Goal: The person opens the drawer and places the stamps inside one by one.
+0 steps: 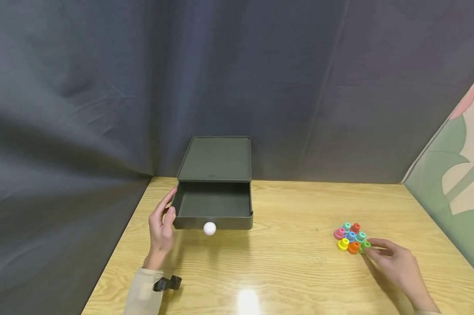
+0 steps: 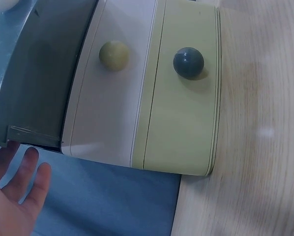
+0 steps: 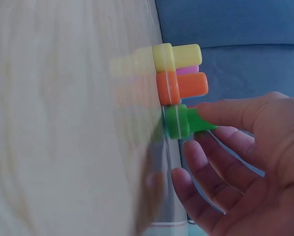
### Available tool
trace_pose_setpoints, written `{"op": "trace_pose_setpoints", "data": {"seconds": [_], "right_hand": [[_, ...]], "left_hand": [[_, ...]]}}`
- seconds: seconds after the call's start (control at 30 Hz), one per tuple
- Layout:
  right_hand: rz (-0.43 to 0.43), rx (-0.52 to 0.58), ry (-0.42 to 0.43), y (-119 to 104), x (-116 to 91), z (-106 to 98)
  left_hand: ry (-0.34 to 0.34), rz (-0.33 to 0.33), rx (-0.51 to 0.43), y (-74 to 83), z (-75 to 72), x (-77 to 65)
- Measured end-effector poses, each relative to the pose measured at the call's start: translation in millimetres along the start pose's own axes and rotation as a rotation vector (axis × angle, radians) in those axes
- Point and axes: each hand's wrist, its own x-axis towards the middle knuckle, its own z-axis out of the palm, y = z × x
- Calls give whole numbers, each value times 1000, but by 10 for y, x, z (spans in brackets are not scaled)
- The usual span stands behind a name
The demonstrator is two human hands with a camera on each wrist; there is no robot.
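Observation:
A dark grey-green drawer (image 1: pixel 215 205) with a round white knob (image 1: pixel 210 228) is pulled out from the top of a small chest (image 1: pixel 217 158). My left hand (image 1: pixel 161 229) lies along the drawer's left side, its fingers extended and the thumb at the front corner. On the right of the table, my right hand (image 1: pixel 396 264) pinches the narrow stem of a green peg (image 3: pixel 179 122) between thumb and index finger. That peg has a wide round base and stands at the edge of a cluster of similar ones, beside an orange peg (image 3: pixel 181 87) and a yellow peg (image 3: pixel 176 57).
Below the pulled-out drawer, the chest has a white drawer (image 2: pixel 107 103) and a pale green drawer (image 2: pixel 181 113), both pushed in. The wooden table (image 1: pixel 292 262) meets a dark curtain (image 1: pixel 284 87) behind the chest. A leaf-patterned panel (image 1: pixel 457 183) borders the right side.

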Motion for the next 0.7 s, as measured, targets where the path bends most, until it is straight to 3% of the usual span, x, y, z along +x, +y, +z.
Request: {"op": "trace_pose_setpoints", "data": {"seconds": [0.27, 0.7], "right_hand": [[-18, 6, 47, -21, -23, -55], [-111, 52, 154, -171, -83, -114]], "left_hand": [[7, 24, -12, 26, 1, 17], [7, 6, -27, -27, -7, -3]]}}
